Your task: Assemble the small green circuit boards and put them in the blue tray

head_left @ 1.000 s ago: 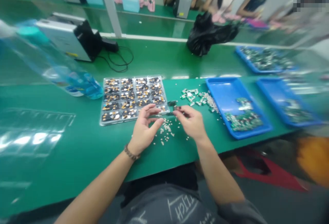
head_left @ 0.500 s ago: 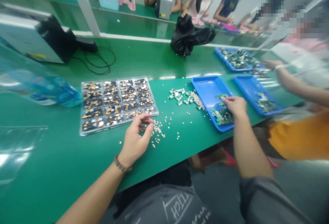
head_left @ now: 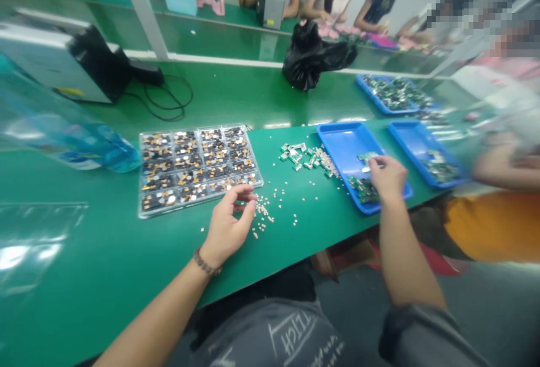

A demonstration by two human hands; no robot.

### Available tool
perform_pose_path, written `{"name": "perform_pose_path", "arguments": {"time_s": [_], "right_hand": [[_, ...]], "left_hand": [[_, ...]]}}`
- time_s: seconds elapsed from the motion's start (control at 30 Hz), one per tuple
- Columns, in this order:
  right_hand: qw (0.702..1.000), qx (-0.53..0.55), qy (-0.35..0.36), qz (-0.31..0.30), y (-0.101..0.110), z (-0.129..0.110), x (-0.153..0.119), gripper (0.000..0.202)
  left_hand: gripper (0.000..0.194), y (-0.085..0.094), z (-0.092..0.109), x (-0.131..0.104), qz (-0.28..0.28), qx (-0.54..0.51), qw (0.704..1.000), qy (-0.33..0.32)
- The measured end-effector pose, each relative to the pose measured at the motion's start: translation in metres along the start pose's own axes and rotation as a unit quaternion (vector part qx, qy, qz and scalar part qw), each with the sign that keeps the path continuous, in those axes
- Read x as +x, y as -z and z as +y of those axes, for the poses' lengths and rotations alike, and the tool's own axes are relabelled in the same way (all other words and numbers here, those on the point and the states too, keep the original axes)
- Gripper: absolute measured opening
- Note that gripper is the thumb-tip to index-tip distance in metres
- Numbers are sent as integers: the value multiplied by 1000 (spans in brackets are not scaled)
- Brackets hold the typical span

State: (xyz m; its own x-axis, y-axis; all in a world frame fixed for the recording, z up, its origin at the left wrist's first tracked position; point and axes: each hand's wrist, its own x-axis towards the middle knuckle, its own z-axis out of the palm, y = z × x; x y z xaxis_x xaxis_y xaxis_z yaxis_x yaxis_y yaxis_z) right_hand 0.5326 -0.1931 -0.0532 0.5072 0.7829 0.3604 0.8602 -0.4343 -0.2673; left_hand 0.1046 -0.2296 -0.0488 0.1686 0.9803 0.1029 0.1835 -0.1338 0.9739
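Hands working apart along green bench (head_left: 126,254), head view only. Left hand (head_left: 228,223) resting on bench just in front of clear tray (head_left: 198,167), thumb and forefinger pinching narrow over near-right corner; whether gripping anything, cannot tell. Pellets (head_left: 264,212) lying scattered just right of clear tray. Right hand (head_left: 388,176) reaching into blue tray (head_left: 341,142), well right of clear tray, fingers curling onto green boards (head_left: 363,187); grip hidden, cannot tell. Metal parts (head_left: 304,156) piling between both trays.
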Motion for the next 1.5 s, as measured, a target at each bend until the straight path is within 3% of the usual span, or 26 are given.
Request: {"name": "perform_pose_path", "arguments": {"time_s": [0.13, 0.27, 0.4, 0.53, 0.67, 0.8, 0.93, 1.13, 1.2, 1.23, 1.3, 1.4, 1.5], "right_hand": [[976, 105, 151, -113, -1, -53, -46, 29], [953, 120, 240, -139, -17, -106, -69, 33], [955, 88, 235, -160, -33, -138, -63, 34], [954, 111, 216, -176, -35, -147, -57, 20], [949, 192, 208, -139, -14, -154, -78, 23], [924, 307, 177, -140, 18, -176, -123, 28], [873, 411, 135, -225, 34, -202, -162, 29], [706, 571, -15, -418, 25, -223, -188, 32], [681, 572, -28, -456, 21, -223, -190, 38], [686, 561, -20, -463, 20, -222, -190, 38], [727, 529, 2, -438, 20, -217, -185, 35], [797, 506, 22, -329, 25, -208, -169, 33], [819, 486, 97, -291, 32, -205, -153, 33]], "left_hand": [[26, 0, 2, -1, 0, 15, 1000, -7], [25, 0, 0, 0, 4, 32, 999, -15], [23, 1, 0, 2, 7, 32, 999, -8], [22, 4, 3, 2, 18, 27, 999, -10], [24, 4, 2, 1, 1, -8, 1000, 17], [35, 3, -2, 2, -79, -114, 985, 99], [42, 7, 1, 6, -96, -215, 965, 118], [27, 12, 8, 8, -42, -248, 962, 105], [22, 13, 6, 8, -35, -235, 965, 114], [22, 13, 5, 7, -31, -222, 968, 115], [23, 13, 4, 7, -19, -171, 979, 107], [28, 13, 4, 5, -27, -67, 994, 81], [28, 13, 8, 3, -72, -28, 995, 70]]}}
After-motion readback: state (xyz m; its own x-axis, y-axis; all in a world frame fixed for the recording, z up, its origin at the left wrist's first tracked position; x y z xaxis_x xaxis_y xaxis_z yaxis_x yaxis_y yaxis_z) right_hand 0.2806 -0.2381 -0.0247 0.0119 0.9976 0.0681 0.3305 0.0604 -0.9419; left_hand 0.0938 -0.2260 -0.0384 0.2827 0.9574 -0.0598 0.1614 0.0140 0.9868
